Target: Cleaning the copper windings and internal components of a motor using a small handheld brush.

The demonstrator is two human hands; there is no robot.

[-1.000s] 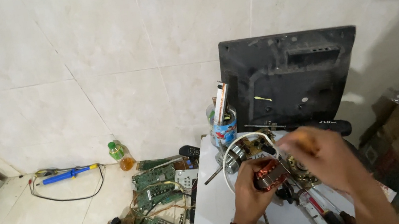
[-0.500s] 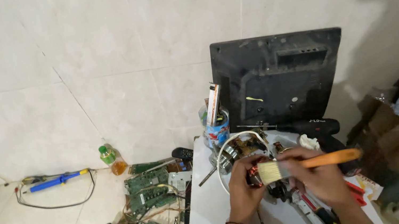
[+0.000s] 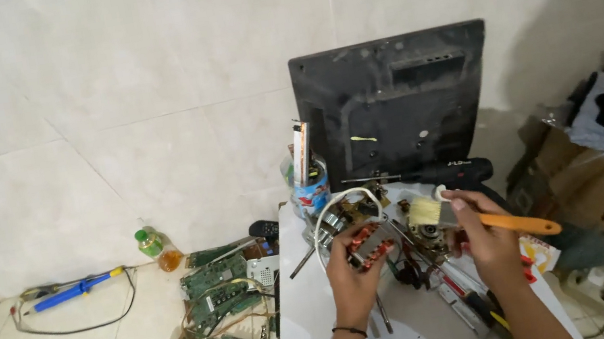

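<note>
Copper-wound motor stator (image 3: 368, 244) sits gripped in the left hand (image 3: 352, 275) over the white table (image 3: 310, 315), while the right hand (image 3: 484, 233) clamps an orange-handled paintbrush (image 3: 474, 218) just right of it, bristles near the windings, mid-dusting, black monitor (image 3: 394, 109) behind

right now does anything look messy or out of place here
Yes: green circuit boards lie heaped on the floor beside the white table, and a small bottle leans askew against the wall.

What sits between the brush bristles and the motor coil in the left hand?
Nothing: in the head view the paintbrush bristles hang just right of the motor coil held by the left hand, with only cluttered table behind.
</note>
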